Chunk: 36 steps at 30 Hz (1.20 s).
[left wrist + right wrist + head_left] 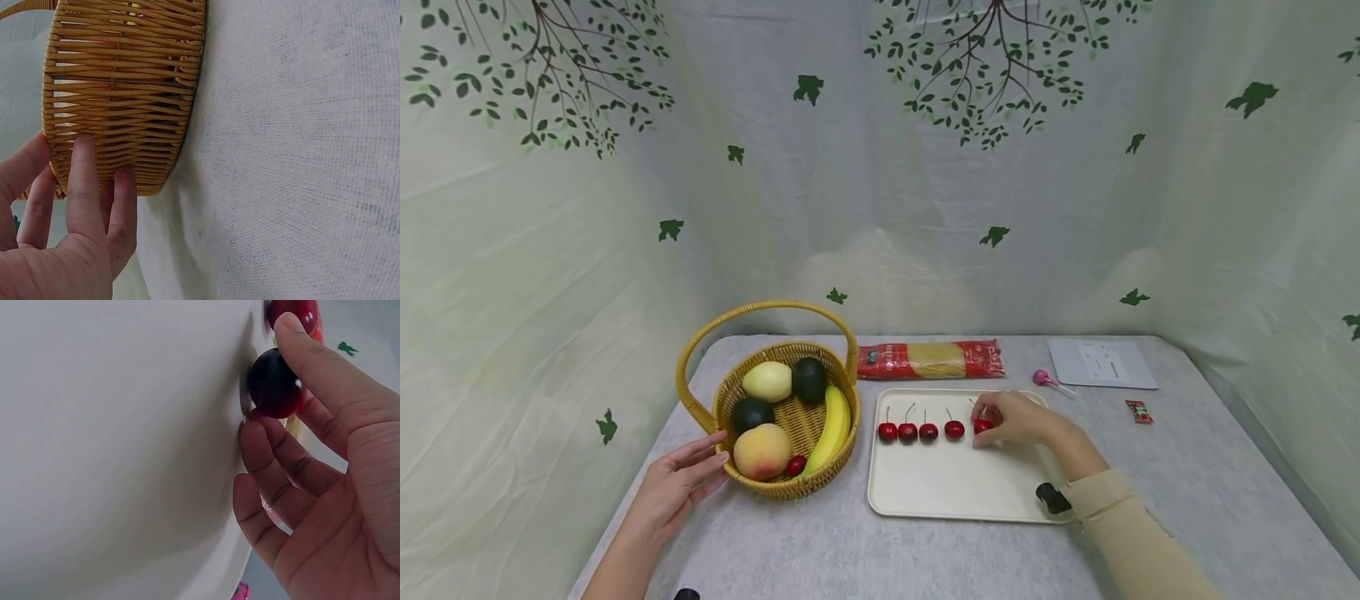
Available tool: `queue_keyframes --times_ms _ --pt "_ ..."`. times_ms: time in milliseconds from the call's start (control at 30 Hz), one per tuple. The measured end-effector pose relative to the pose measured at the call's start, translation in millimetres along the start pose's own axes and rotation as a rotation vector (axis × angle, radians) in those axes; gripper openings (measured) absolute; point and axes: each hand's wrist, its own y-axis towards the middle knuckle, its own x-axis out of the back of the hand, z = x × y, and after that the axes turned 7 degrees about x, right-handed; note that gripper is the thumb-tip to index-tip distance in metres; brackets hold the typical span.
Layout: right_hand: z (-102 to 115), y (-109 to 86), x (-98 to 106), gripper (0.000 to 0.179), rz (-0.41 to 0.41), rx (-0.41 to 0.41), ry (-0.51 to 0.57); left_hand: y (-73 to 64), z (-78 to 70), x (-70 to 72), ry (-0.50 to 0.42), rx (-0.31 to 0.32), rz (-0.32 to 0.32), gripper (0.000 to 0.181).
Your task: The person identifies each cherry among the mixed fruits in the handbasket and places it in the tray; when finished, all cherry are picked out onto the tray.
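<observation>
My right hand (1011,418) pinches a dark red cherry (275,384) between thumb and fingers, low over the cream tray (955,492). To its left, several stemmed cherries (928,432) stand in a row on the tray; one neighbouring cherry (300,312) shows beyond the thumb in the right wrist view. My left hand (677,483) rests its fairly straight fingers against the side and rim of a wicker basket (119,94). Inside the basket lie a banana (832,429), a peach (762,452), a pale yellow-green fruit (767,382), two dark green fruits (809,381) and a small red fruit (796,465).
Behind the tray lies a red and yellow packet of noodles (936,360). A pink lollipop (1043,378), a grey flat board with a white label (1101,363) and a small red wrapped sweet (1139,412) lie toward the right. The basket's tall handle (767,305) arches upward.
</observation>
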Motion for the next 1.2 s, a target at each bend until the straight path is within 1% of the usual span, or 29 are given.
queue_keyframes --times_ms 167,300,500,633,767,900,1067,1200 --pt "-1 0.2 0 0.034 0.002 -0.023 0.009 -0.1 -0.2 -0.5 -0.003 0.002 -0.001 0.034" --pt "-3 0.8 1 0.037 0.002 -0.023 0.013 -0.5 -0.4 -0.7 -0.006 0.001 0.002 0.033" --pt "0 1.5 9 0.039 0.001 0.030 0.018 -1.8 -1.5 -1.5 0.001 0.007 -0.004 0.034" --pt "8 8.7 17 0.039 -0.010 0.058 0.007 -2.0 -1.8 -1.5 0.003 0.006 -0.001 0.034" --pt "22 21.2 23 0.038 -0.023 0.105 -0.014 -1.8 -1.8 -2.1 0.002 0.003 -0.002 0.034" --pt "44 32.8 28 0.039 -0.016 0.161 -0.018 -1.6 -1.8 -2.8 0.003 0.002 -0.005 0.035" --pt "78 46.9 33 0.039 0.032 0.206 0.016 -2.1 -1.1 -2.8 0.007 0.003 -0.014 0.035" --pt "105 62.6 30 0.038 0.073 0.250 -0.017 -2.5 -0.8 -1.4 0.004 -0.003 -0.008 0.035"
